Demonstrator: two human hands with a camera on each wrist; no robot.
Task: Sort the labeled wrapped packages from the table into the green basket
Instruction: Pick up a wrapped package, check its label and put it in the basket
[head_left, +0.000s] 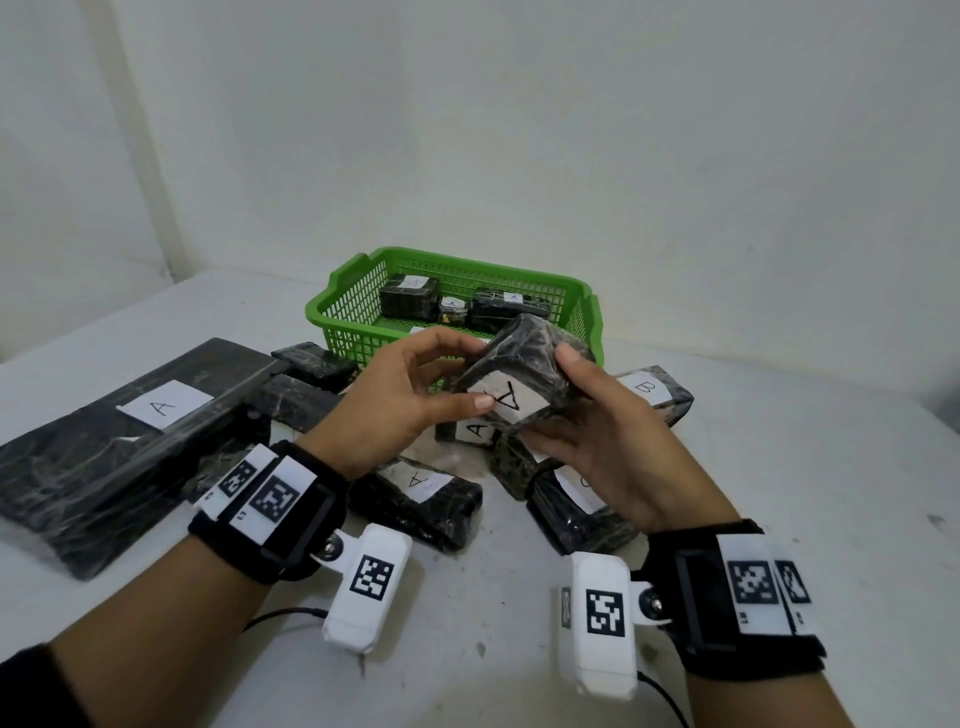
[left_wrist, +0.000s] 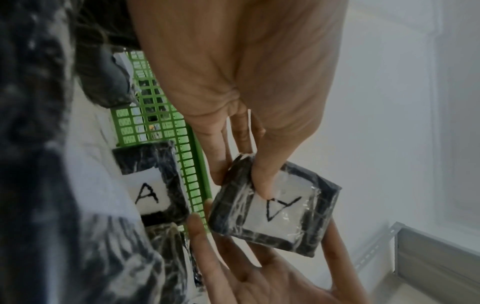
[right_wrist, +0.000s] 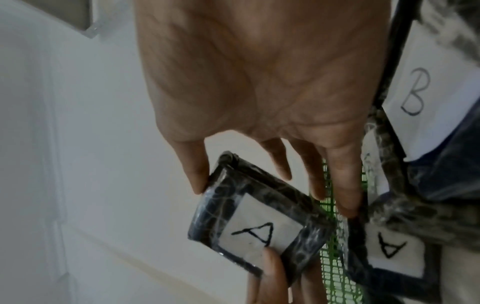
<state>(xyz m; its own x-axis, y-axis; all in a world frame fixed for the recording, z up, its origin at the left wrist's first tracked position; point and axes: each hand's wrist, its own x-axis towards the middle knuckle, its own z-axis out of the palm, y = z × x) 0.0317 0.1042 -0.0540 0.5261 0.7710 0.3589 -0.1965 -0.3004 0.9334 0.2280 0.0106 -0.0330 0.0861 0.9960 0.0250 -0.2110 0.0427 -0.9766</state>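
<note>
While both hands (head_left: 498, 410) grip an A-labeled package (head_left: 519, 374), green basket (head_left: 358, 301) holding three wrapped packages (head_left: 410, 296), white counter (head_left: 779, 493), pale wall (head_left: 571, 130).

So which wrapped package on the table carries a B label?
The package right of the hands, beside the green basket; the other readable labels all show A.

Packages (head_left: 415, 499) crowd table (head_left: 779, 493) before green basket (head_left: 348, 306), bare tabletop at right
</note>
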